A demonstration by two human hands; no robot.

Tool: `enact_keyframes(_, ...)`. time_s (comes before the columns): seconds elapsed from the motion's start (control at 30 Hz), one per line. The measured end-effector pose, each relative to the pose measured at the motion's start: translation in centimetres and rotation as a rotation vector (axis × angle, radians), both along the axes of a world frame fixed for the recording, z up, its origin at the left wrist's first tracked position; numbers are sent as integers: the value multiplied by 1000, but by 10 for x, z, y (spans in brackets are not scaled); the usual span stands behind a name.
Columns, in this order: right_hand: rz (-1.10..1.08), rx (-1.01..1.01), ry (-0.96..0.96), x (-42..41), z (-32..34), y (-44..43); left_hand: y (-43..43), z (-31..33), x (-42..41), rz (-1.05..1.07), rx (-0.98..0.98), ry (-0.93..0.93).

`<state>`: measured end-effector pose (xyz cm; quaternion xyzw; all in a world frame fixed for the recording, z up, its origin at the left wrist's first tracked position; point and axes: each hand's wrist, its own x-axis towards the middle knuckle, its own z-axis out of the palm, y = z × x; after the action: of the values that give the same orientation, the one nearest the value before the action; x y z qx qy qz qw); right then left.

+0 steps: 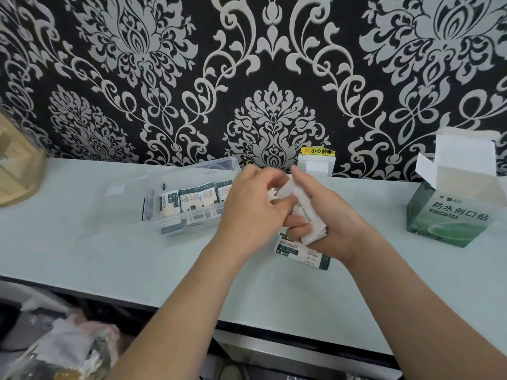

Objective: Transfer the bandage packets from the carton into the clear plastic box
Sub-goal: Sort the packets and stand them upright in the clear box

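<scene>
Packet stack (308, 215) gripped in right hand (336, 223), far end pinched by left hand (251, 205); long axis angled toward surface's (137, 264) back edge.

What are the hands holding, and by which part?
The right hand grips a stack of bandage packets round its middle; the left hand pinches its upper end.

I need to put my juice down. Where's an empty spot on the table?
Bare table lies between the right hand and the carton, and along the front edge before the clear plastic box. The middle is crowded: left hand and right hand hold bandage packets there.
</scene>
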<state>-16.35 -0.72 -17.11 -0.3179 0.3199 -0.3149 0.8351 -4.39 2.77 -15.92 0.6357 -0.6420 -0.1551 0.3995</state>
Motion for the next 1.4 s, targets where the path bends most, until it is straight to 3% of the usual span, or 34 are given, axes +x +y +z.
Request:
enact_keyframes(0.07,-46,-9,-1,-1,-1,-3,1,0,6,-109,-16,105)
enact_keyframes(0.13,-74,-51,61,-2,-2,-4,8,4,5,-311,124,244)
enact_keyframes(0.2,-85,-76,122,1,-1,-2,14,1,-2,-411,223,126)
enact_keyframes(0.3,-82,-166,194,2,0,1,15,-6,-6,-397,130,-185)
enact_keyframes(0.6,39,-416,438,-6,8,5,10,-4,3,-254,69,-318)
enact_keyframes(0.7,112,-470,416,-16,14,1,12,5,9,-283,46,-192)
enact_keyframes(0.83,311,-396,278,-27,20,1,11,9,21,-362,88,82)
enact_keyframes(0.93,388,-378,227,-22,22,6,10,10,28,-306,94,189)
enact_keyframes(1.0,310,-479,299,-15,22,10,8,10,32,-200,16,172)
enact_keyframes(1.13,32,-904,694,0,18,16,2,5,43,-29,-115,115)
enact_keyframes(1.3,-164,-1201,917,9,19,20,5,11,46,-75,-133,363)
enact_keyframes(1.4,-233,-1258,899,15,19,22,6,15,48,-111,-148,501)
